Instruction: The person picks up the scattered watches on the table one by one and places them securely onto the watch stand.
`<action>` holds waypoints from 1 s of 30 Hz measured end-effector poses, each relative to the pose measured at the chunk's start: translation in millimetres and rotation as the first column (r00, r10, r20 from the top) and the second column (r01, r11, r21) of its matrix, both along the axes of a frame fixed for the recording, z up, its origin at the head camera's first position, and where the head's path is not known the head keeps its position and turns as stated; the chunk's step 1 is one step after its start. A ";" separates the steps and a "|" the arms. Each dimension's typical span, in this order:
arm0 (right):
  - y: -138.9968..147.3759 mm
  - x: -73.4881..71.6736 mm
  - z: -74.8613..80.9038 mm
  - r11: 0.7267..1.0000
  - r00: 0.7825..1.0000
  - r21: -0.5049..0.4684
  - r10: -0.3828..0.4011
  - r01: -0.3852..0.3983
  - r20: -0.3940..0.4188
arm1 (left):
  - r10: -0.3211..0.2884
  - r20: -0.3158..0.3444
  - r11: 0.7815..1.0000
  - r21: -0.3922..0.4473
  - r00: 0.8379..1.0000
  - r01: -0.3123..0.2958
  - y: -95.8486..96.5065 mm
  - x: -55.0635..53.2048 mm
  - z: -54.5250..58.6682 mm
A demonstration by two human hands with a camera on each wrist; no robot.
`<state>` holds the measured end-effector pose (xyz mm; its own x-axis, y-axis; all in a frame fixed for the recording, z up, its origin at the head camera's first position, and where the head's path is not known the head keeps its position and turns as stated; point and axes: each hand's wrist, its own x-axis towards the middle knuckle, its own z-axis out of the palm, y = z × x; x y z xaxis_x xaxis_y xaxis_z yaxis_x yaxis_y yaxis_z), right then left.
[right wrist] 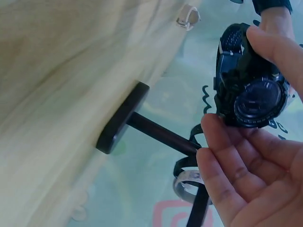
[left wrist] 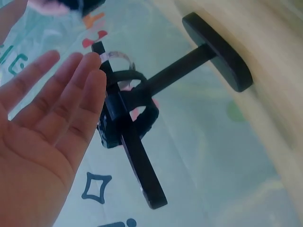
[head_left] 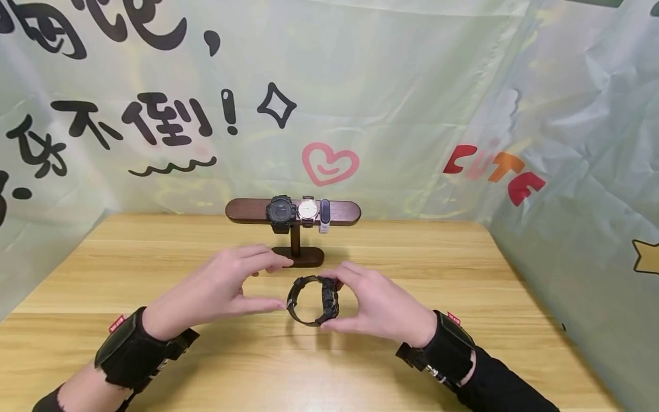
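Note:
My right hand (head_left: 378, 300) pinches a black sports watch (head_left: 330, 300) by its case, thumb below and fingers above. The strap forms a closed loop toward the left, and the round dial faces up in the right wrist view (right wrist: 259, 99). My left hand (head_left: 221, 283) is held left of the loop with fingers extended and nothing in its grasp. Its thumb tip is right by the strap; whether they touch I cannot tell. Behind the hands stands a dark wooden watch stand (head_left: 242, 210) carrying a black watch (head_left: 281, 212), a round pale-faced watch (head_left: 308, 209) and a slim light-strapped band (head_left: 325, 213).
A light-strapped watch (right wrist: 188, 18) lies on the wooden table (head_left: 412, 252), mostly hidden behind my left hand in the head view. A printed cloth backdrop (head_left: 412, 103) rises behind the table and along its sides.

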<state>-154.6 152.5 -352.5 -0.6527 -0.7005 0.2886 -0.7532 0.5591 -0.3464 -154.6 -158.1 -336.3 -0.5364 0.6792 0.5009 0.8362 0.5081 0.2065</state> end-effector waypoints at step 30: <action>-3.9 12.9 9.6 0.992 0.993 -0.126 -0.004 -0.010 -0.114 | -0.076 0.022 0.997 0.033 0.997 0.075 18.6 0.8 -20.2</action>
<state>-141.7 148.6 -342.9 -0.6085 -0.6558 0.4469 -0.7934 0.5139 -0.3261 -153.8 -139.5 -356.5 -0.4962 0.7018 0.5111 0.8665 0.4368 0.2415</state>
